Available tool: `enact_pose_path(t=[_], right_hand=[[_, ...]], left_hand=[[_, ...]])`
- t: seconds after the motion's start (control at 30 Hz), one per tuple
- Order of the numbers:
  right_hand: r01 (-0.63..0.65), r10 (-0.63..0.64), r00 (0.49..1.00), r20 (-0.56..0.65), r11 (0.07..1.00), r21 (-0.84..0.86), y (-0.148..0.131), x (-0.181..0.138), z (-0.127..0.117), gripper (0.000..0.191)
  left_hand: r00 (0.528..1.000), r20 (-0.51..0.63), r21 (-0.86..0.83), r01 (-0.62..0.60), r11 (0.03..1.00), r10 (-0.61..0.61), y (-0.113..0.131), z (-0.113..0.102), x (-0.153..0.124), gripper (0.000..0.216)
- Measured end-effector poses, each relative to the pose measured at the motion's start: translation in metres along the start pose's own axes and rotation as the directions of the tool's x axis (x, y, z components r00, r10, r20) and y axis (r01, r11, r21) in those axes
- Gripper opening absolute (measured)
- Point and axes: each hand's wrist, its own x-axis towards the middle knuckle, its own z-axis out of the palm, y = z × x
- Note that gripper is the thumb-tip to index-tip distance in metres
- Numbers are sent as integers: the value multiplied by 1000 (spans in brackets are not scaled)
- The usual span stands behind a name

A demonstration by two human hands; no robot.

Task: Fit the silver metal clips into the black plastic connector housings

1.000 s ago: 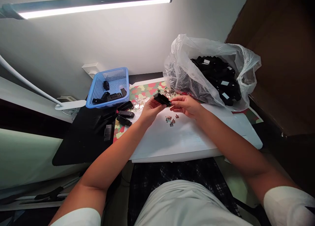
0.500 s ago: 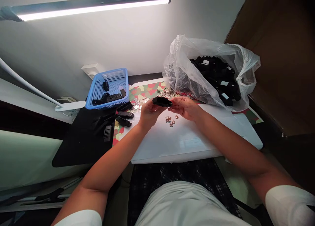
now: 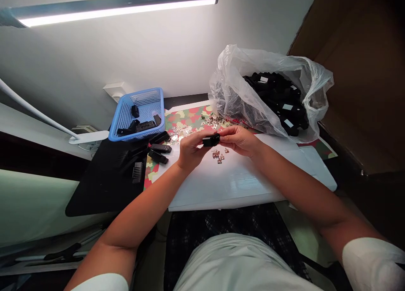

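My left hand and my right hand meet over a white board, both pinching a small black plastic part held between their fingertips. The left fingers grip its left end, the right fingers its right end. Just below the part, a few small metal clips lie on the board.
A clear plastic bag full of black parts stands at the back right. A blue basket with a few black parts sits at the back left, with loose black parts and a black mat before it. More metal clips are scattered on the patterned mat.
The black part has turned from a slanted pose to nearly end-on and come lower, toward the board. Both hands have closed in around it.
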Motion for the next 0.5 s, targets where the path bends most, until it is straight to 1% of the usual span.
enact_pose_path(t=[0.13,0.23,0.3,0.4,0.5], right_hand=[[0,0,1000,-27,1000,-8,-4,-1,2,36],[17,-20,999,-41,997,-76,-9,-3,3,37],[24,-33,998,-54,988,-153,-12,-5,2,38],[17,-37,997,-69,963,-270,-14,-7,2,38],[11,-33,997,-67,951,-308,-14,-6,2,41]], left_hand=[[999,21,47,-48,998,47,-2,-1,2,25],[993,21,87,-117,989,116,-2,-2,3,26],[989,42,102,-143,984,140,-2,-3,3,26],[991,74,108,-117,987,109,-3,-3,2,24],[995,56,84,-82,993,77,-4,-3,3,26]])
